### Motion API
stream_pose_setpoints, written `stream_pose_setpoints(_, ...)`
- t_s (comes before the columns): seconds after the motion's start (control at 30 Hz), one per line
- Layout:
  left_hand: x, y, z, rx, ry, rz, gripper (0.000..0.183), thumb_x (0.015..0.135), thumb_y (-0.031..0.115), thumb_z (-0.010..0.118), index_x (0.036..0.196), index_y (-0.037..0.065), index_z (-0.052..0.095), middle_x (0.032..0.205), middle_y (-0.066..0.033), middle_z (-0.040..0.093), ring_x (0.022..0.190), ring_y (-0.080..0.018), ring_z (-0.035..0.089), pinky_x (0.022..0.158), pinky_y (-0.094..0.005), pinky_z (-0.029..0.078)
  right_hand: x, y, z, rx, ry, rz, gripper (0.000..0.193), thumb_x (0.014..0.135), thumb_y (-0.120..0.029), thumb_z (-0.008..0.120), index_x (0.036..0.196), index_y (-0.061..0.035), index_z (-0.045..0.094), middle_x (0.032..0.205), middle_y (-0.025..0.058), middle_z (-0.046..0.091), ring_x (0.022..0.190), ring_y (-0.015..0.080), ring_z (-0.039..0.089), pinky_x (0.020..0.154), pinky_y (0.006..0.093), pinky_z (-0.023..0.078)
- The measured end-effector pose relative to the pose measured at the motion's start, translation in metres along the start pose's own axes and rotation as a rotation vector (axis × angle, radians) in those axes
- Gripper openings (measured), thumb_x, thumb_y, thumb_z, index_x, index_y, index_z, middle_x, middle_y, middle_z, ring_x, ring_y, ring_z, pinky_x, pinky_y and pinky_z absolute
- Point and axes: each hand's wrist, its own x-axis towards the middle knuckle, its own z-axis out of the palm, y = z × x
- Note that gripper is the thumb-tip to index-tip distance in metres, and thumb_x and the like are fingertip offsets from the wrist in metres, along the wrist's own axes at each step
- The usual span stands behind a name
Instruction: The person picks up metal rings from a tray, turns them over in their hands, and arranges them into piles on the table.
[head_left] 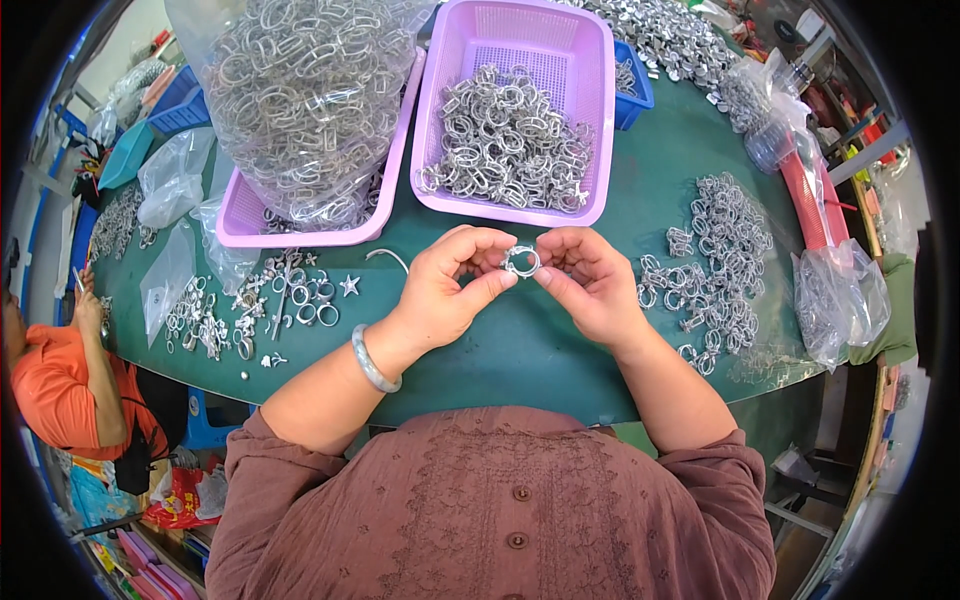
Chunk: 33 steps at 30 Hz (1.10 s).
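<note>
Between my two hands, a small silver metal ring (pixel 522 262) is held up over the green table, just below the purple basket. My left hand (pixel 452 275) pinches its left side between thumb and fingertips. On its right side, my right hand (pixel 590 280) has thumb and forefinger closed against it. To the right of my right hand lies a loose heap of similar silver rings (pixel 725 260). Left of my left hand are smaller groups of silver pieces (pixel 198 318), a star-shaped piece (pixel 349 284) and a curved metal strip (pixel 388 256).
A purple basket (pixel 604 120) with many rings stands ahead; left of it, a clear bag (pixel 310 110) full of rings sits in another purple basket (pixel 300 238). More metal pieces (pixel 670 45) cover the far table. Plastic bags (pixel 845 300) lie right. A person in orange (pixel 70 385) is at left.
</note>
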Motion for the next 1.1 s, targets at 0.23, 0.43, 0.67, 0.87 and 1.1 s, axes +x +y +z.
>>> stream_pose_setpoints(0.23,-0.0001,0.0027,0.0047,-0.116,0.005,-0.056,0.035,0.079,-0.004,0.059,0.112,0.003,0.049,0.093,-0.0026,0.055,0.084,-0.0083,0.054,0.075,-0.0227,0.046,-0.0003,-0.0007,-0.0016,0.083,0.040,0.084,0.030,0.078,0.005,0.059,0.105,-0.0011,0.050,0.095,0.0036,0.055,0.088,0.0104,0.053,0.080,0.0247,0.044)
stream_pose_setpoints(0.43,0.0007,0.0056,0.0009,-0.256,-0.069,-0.212,0.032,0.080,0.000,0.060,0.111,0.000,0.049,0.089,-0.0034,0.056,0.079,-0.0090,0.055,0.070,-0.0218,0.048,-0.0004,0.0003,-0.0012,-0.052,0.019,-0.054,0.029,0.076,0.006,0.059,0.103,-0.0002,0.051,0.093,0.0047,0.056,0.087,0.0116,0.055,0.077,0.0251,0.045)
stream_pose_setpoints(0.67,-0.0007,0.0027,-0.0006,-0.241,-0.067,-0.158,0.033,0.081,0.000,0.059,0.112,0.001,0.049,0.092,-0.0042,0.056,0.082,-0.0102,0.056,0.075,-0.0233,0.047,0.0025,-0.0043,-0.0003,-0.449,-0.005,-0.243,0.026,0.073,0.007,0.061,0.097,-0.0003,0.054,0.092,0.0074,0.057,0.082,0.0141,0.058,0.071,0.0269,0.048)
stream_pose_setpoints(0.87,-0.0001,0.0065,0.0054,-0.161,-0.030,-0.019,0.047,0.079,-0.006,0.057,0.122,0.003,0.041,0.102,-0.0068,0.054,0.095,-0.0121,0.054,0.083,-0.0259,0.045,0.0028,0.0004,0.0017,-0.217,0.020,-0.188,0.033,0.073,0.007,0.061,0.103,-0.0009,0.052,0.095,0.0075,0.058,0.087,0.0152,0.057,0.076,0.0283,0.047)
stream_pose_setpoints(1.1,-0.0004,0.0019,0.0023,-0.057,-0.046,0.056,0.052,0.078,-0.008,0.056,0.125,0.004,0.038,0.103,-0.0081,0.054,0.094,-0.0136,0.054,0.083,-0.0277,0.045,0.0027,0.0026,0.0002,-0.232,0.004,-0.189,0.036,0.072,0.007,0.061,0.106,-0.0014,0.051,0.096,0.0077,0.059,0.089,0.0157,0.058,0.077,0.0288,0.047)
